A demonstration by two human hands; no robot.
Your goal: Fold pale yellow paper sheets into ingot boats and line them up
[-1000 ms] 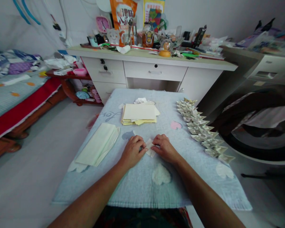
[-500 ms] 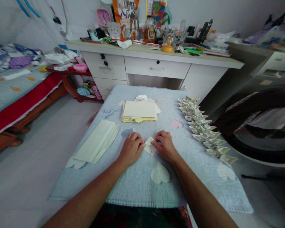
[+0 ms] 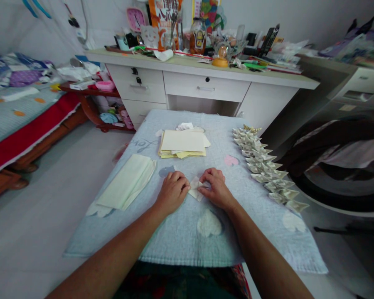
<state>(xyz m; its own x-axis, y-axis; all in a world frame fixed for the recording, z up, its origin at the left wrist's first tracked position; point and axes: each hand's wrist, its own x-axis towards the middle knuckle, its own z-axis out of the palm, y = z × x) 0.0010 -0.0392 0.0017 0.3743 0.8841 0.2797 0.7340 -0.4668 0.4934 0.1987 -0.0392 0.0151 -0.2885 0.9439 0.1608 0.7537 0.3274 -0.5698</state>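
Between my hands a small piece of folded paper [image 3: 195, 192] lies on the blue cloth, its corners turned toward and away from me. My left hand [image 3: 175, 190] rests at its left corner, fingers curled and pressing the edge. At the right side, my right hand [image 3: 214, 185] pinches a flap with thumb and forefinger. A stack of cream and yellow paper sheets [image 3: 183, 141] sits beyond the hands. Larger folded pale sheets [image 3: 124, 180] lie to the left. Along the right edge stand rows of folded paper boats [image 3: 263, 162].
A cloth with heart prints [image 3: 174, 245] covers the table. Crumpled white paper [image 3: 185, 126] lies behind the stack. Past the table, a cluttered white desk [image 3: 205, 89] stands against the wall. A bed [image 3: 21, 120] is on the left, a washing machine [image 3: 358, 91] on the right.
My right thumb and forefinger have shifted slightly inward over the folded paper, and its right flap looks turned differently. My left hand stays at the left corner. The view has tilted slightly.
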